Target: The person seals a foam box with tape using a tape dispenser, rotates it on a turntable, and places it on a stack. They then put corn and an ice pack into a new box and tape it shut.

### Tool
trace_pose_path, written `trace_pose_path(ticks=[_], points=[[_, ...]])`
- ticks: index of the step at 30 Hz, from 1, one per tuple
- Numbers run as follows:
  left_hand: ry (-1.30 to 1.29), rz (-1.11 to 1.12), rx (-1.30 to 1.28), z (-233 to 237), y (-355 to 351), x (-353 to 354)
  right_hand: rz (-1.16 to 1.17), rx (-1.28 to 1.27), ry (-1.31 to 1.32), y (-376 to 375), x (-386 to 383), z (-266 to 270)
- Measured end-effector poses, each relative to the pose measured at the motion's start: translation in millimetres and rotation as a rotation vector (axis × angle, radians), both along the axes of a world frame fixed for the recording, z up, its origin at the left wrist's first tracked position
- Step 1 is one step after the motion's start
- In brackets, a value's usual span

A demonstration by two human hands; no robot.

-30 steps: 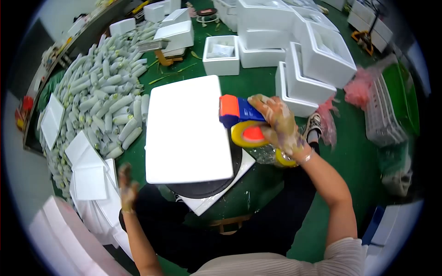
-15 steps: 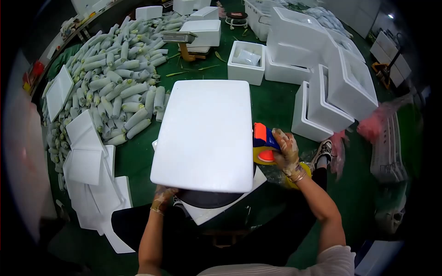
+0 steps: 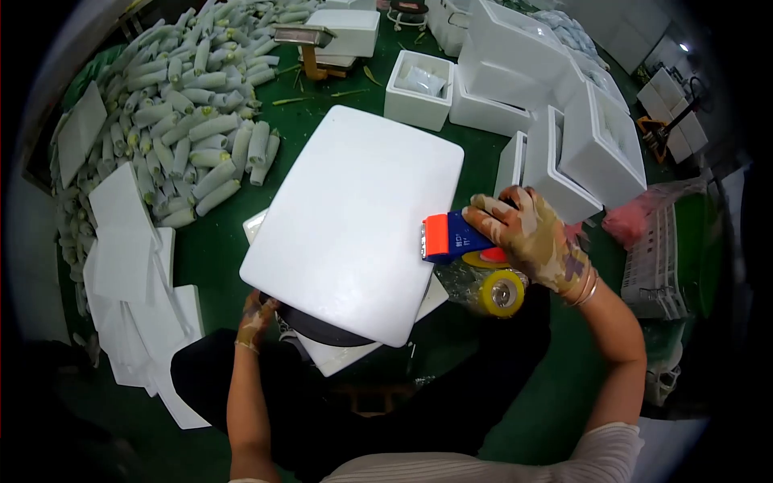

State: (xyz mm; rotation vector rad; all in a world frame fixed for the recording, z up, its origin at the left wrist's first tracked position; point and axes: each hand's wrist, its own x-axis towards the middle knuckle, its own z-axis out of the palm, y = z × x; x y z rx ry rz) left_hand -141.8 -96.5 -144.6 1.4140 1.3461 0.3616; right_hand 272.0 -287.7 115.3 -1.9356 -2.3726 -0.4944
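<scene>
A white foam box with its lid on [image 3: 354, 221] sits turned at an angle on a round black support [image 3: 326, 328]. My right hand [image 3: 531, 233], in a stained camouflage-patterned glove, is closed around a blue and orange tape dispenser [image 3: 459, 236]. The dispenser's orange end lies against the right edge of the white box. A roll of yellow tape [image 3: 501, 293] shows below that hand. At the near left corner of the box is my left hand [image 3: 256, 315], its fingers partly hidden under the edge.
White lids [image 3: 133, 282] lie stacked at the left, beside a large heap of wrapped corn cobs [image 3: 201, 121]. A scale [image 3: 310, 48] stands behind. Open foam boxes [image 3: 600, 133] are piled at the right, near a white crate [image 3: 652, 266].
The box has turned clockwise. My right hand has lifted the tape dispenser and brought it to the box's edge. My left hand has shifted left, and the camera view has moved slightly.
</scene>
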Motion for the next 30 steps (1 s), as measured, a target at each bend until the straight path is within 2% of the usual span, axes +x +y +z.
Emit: trace_pose_path(ticks=[2,4,5,6,8,9,10,11,12,15,17,19,21,22,24,25,26,28,29,30], points=[[0.172,-0.122,0.037,-5,7,-7,0.021,-0.065,-0.029,7,0,19],[0.221,-0.151,0.226,-20,5,-10,-0.069,-0.03,0.052,5,3,50],[0.272,-0.158,0.231,-22,7,-9,-0.087,0.045,0.059,4,-2,71],[0.212,-0.129,0.185,-35,10,-14,-0.108,0.126,0.065,2,-10,93],[0.172,-0.107,0.199,-24,7,-9,-0.167,0.136,-0.048,0,-19,110],[0.16,-0.103,0.2,-12,3,-4,-0.119,0.199,0.016,2,-18,109],[0.044,-0.045,0.147,0,-2,3,-0.067,0.264,0.081,4,-17,107],[-0.071,0.014,0.095,8,-5,6,-0.125,0.286,0.098,5,-23,101],[-0.079,0.025,0.099,9,-8,7,-0.124,0.34,0.12,-1,-24,84],[-0.055,0.018,0.197,14,-13,0,-0.153,0.254,0.173,-22,-23,17],[-0.155,0.119,0.593,23,-13,4,-0.268,0.218,0.229,-40,-24,-32],[0.067,0.172,0.964,116,-22,35,-0.345,0.266,0.251,-52,-24,-69],[-0.329,-0.064,1.034,170,-35,83,-0.378,0.311,0.278,-54,-31,-90],[-0.234,-0.294,1.029,186,-47,108,-0.377,0.315,0.282,-55,-32,-101],[-0.517,-0.644,1.024,191,-57,167,-0.377,0.414,0.323,-56,-31,-125],[-0.455,-0.838,0.997,200,-55,193,-0.383,0.446,0.342,-55,-30,-135],[-0.317,-0.932,0.999,182,-55,210,-0.386,0.437,0.352,-57,-30,-138],[-0.163,-1.068,1.094,161,-46,223,-0.372,0.513,0.411,-54,-30,-146],[-0.164,-1.066,1.103,158,-43,224,-0.387,0.48,0.38,-57,-28,-151],[-0.052,-1.091,1.161,157,-41,222,-0.387,0.485,0.382,-54,-23,-155]])
